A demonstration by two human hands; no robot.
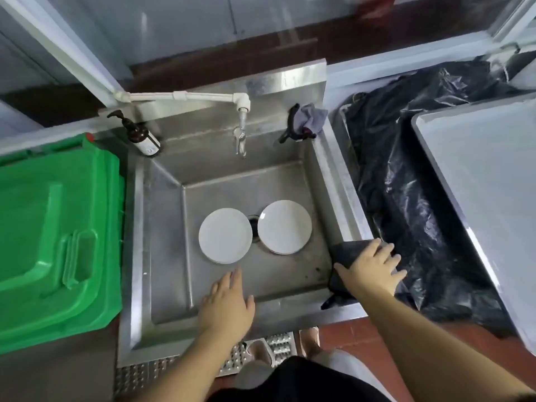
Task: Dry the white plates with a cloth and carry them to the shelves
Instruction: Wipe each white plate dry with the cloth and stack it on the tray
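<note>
— Any writing you can read?

— None clearly. The brown pump bottle (138, 134) at the far left corner of the sink (324, 166) has a pale label, but the print is too small and blurred to make out.

— What about the hands?

— The left hand (227, 307) hangs over the near edge of the sink, fingers straight and a little spread, its grip apart and holding nothing. The fingertips point toward the plates without touching them. The right hand (374, 266) lies flat on a dark cloth (343, 255) draped over the sink's near right corner, fingers splayed and pressing on the fabric, not curled round it.

— And the plates?

— Two white plates, both round and plain, lie flat on the sink floor. The left plate (225, 235) and the right plate (284, 226) sit on either side of the drain (254, 232), close together, each covering part of it. Whether they are wet I cannot tell.

— Anything else around?

— A tap (240, 140) on a white pipe (185, 96) hangs over the far side. A grey rag (311, 117) sits at the far right corner. A green bin (55, 227) stands left of the sink, and a black plastic bag (417, 181) lies to its right beside a grey lid (487, 181).
</note>
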